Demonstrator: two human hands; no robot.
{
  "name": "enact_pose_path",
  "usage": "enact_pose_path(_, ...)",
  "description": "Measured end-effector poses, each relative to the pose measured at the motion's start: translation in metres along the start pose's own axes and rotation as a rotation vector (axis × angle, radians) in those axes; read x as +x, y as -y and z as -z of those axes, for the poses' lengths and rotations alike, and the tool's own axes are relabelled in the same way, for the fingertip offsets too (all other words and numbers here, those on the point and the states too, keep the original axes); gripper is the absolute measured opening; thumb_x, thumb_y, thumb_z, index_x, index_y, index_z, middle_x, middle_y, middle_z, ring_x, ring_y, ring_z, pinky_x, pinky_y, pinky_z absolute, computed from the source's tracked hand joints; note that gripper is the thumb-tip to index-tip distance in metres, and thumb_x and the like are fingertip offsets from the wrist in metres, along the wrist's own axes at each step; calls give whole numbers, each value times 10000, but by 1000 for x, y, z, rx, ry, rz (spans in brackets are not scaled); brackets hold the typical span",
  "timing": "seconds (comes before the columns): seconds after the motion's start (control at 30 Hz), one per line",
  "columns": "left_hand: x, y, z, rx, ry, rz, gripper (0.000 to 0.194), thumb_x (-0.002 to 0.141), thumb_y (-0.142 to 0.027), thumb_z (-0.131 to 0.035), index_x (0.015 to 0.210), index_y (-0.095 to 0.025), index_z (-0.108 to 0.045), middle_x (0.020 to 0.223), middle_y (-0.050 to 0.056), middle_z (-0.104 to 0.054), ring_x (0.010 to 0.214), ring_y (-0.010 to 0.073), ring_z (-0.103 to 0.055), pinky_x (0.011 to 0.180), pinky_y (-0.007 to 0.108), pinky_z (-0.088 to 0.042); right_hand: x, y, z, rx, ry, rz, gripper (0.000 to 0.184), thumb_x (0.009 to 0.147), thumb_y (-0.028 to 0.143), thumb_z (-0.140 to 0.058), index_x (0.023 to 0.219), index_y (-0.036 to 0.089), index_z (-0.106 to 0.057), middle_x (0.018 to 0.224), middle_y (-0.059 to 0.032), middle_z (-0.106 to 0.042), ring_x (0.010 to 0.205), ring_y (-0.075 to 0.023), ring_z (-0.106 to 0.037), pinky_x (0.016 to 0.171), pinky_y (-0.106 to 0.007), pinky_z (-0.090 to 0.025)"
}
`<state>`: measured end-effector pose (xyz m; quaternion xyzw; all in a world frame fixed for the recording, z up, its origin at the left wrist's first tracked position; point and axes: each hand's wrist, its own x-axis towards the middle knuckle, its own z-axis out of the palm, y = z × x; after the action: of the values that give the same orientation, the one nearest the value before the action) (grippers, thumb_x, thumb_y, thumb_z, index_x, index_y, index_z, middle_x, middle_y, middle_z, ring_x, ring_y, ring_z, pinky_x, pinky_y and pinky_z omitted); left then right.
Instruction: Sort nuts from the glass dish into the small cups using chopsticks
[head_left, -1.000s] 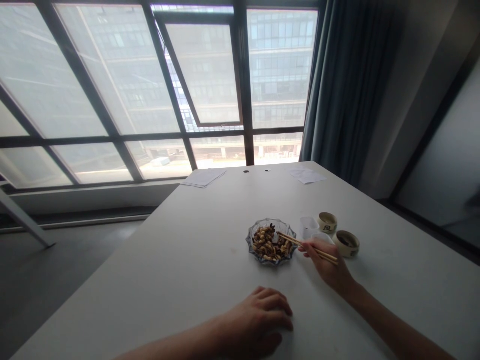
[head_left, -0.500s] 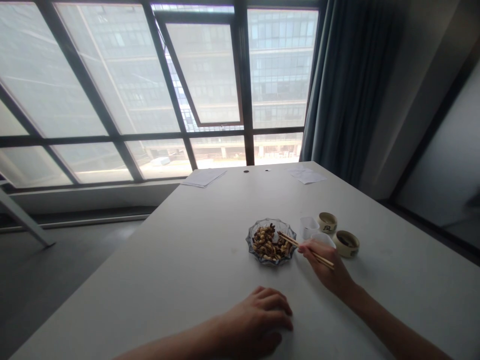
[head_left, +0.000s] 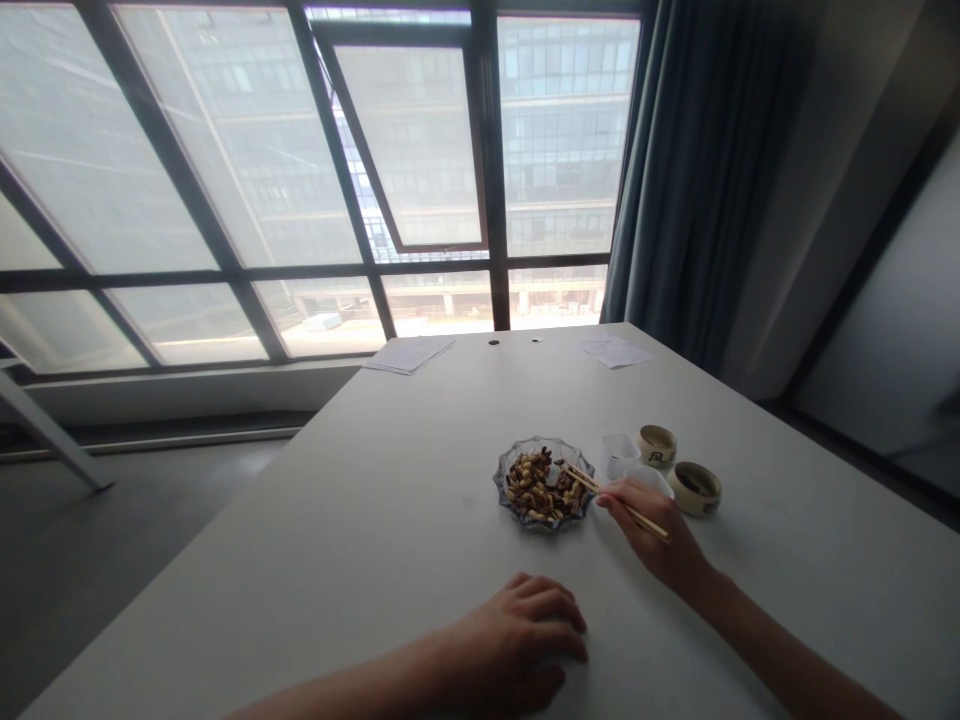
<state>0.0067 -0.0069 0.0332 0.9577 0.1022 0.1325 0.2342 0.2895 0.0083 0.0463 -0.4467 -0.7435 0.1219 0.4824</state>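
Note:
My right hand [head_left: 651, 528] grips a pair of wooden chopsticks [head_left: 637, 518], held at a slant over the right side of a scalloped clear glass bowl [head_left: 501, 497]. In the bowl lies a heap of nuts in shells and dark seeds [head_left: 534, 490]. The chopstick tips are at the upper right of the heap, by a small dark piece [head_left: 559, 463]; whether they pinch it I cannot tell. My left hand [head_left: 529, 640] rests on the table in front of the bowl, holding nothing, its fingers loosely bent and apart.
Beyond my right hand stand two clear plastic containers [head_left: 619, 452], one partly hidden by the hand. Beside them are two cream-coloured round pots, a farther one [head_left: 658, 458] and a nearer one [head_left: 686, 505] with dark contents. Papers [head_left: 409, 355] lie at the white table's [head_left: 360, 510] far end.
The chopstick tips have shifted very slightly within the bowl. My left hand stays in place on the table.

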Motion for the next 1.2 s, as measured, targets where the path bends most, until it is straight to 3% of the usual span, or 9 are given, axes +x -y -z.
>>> enact_pose_path(0.17, 0, 0, 0, 2, 12, 5, 323, 955, -223, -671, 1267, -299, -631, 1335, 62, -695, 1328, 270, -597, 1164, 420, -418, -2, -2, -1, 22, 10, -9, 247, 1069, 354, -567, 1004, 246, -779, 994, -81, -779, 893, -255, -729, 798, -373, -561)
enact_pose_path(0.4, 0, 1, -1, 1, 9, 8, 322, 958, -224, -673, 1268, -302, -637, 1344, 60, -694, 1332, 273, -596, 1169, 426, -414, -3, -3, -1, 53, 0, -35, 245, 1066, 352, -574, 924, 240, -739, 903, -44, -762, 843, -233, -721, 777, -353, -540)
enact_pose_path(0.67, 0, 1, -1, 3, -6, 0, 317, 945, -221, -684, 1251, -293, -639, 1335, 53, -698, 1328, 267, -598, 1169, 407, -413, -6, -22, -8, 136, -43, -154, 278, 1047, 429, -609, 949, 228, -775, 882, -55, -760, 778, -226, -725, 715, -343, -586)
enact_pose_path(1.2, 0, 1, -1, 24, -7, -1, 325, 947, -208, -680, 1255, -291, -623, 1336, 37, -693, 1330, 242, -594, 1172, 380, -402, -2, -26, -11, 176, -19, -102, 292, 1057, 423, -586, 947, 223, -768, 925, -76, -743, 766, -206, -694, 697, -322, -586)
